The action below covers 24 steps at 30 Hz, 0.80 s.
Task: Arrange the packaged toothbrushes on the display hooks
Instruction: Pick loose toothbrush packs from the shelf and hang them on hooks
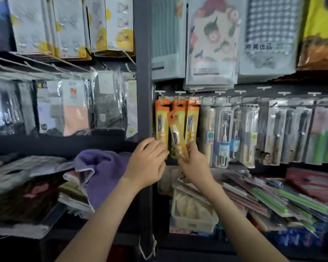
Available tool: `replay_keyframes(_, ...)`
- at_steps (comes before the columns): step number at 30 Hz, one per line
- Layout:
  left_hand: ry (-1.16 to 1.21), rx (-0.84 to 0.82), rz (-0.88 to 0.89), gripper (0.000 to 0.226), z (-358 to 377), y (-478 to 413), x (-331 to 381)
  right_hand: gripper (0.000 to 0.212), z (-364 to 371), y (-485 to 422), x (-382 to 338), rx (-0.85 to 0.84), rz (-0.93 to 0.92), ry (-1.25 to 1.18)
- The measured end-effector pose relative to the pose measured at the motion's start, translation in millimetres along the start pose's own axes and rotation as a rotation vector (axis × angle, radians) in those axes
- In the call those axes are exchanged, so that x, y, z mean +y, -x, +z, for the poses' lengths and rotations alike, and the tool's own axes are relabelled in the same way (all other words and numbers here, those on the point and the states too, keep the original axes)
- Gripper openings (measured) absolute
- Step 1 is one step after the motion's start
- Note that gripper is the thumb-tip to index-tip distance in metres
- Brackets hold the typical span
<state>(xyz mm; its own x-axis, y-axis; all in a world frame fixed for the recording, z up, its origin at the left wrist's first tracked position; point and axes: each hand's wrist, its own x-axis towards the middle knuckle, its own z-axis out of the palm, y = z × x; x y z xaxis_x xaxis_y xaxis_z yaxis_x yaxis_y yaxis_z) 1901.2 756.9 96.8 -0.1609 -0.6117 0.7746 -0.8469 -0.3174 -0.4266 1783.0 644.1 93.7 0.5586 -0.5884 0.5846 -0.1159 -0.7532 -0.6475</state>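
Just right of the dark upright post (143,82), the right hand (194,163) has an orange toothbrush pack (175,129) by its lower end, grip clamped, thumb and fingers pinching the card. The pack leans, its top tipped towards the post. Its hanger cut-out is below the hooks (160,94) and not on one. It sits in front of the hanging orange packs (161,120), the first column right of the post.

The left hand (146,163), nearest the post, has its grip apart and fingers loose. Its tips are at the bottom of the leftmost hanging pack, seemingly steadying it, though contact is hard to call in the blur.

Handling, as I judge it: light, a thin card with a clear blister, stiffish but bendy, glossy and a bit slippery. A low hold lets the top wobble. Pinching nearer the cut-out, on the card edges rather than the blister, would aim the hole onto the wire better. Left of the post, a purple towel (102,167) lies on the shelf.
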Motion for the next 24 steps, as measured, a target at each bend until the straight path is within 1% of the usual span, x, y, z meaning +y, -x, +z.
replay_keyframes(2,0.012,0.048,0.013,0.027,1,0,-3,0.022,5,-11,-2,-0.041,-0.032,-0.004)
replay_keyframes(4,0.019,0.071,0.023,0.03,-1,0,-5,0.02,7,-20,-2,-0.073,-0.041,-0.015)
replay_keyframes(9,0.025,0.067,0.035,0.032,-1,1,-6,0.016,19,-28,0,-0.123,-0.059,-0.084)
replay_keyframes(11,0.019,0.069,0.036,0.029,0,1,-6,0.015,25,-36,-2,-0.135,-0.061,-0.106)
replay_keyframes(19,0.018,0.095,0.022,0.024,1,2,-5,0.015,41,-65,-10,-0.091,0.125,-0.335)
replay_keyframes(24,0.007,0.1,0.017,0.023,2,0,-5,0.02,50,-64,-10,-0.047,0.157,-0.38)
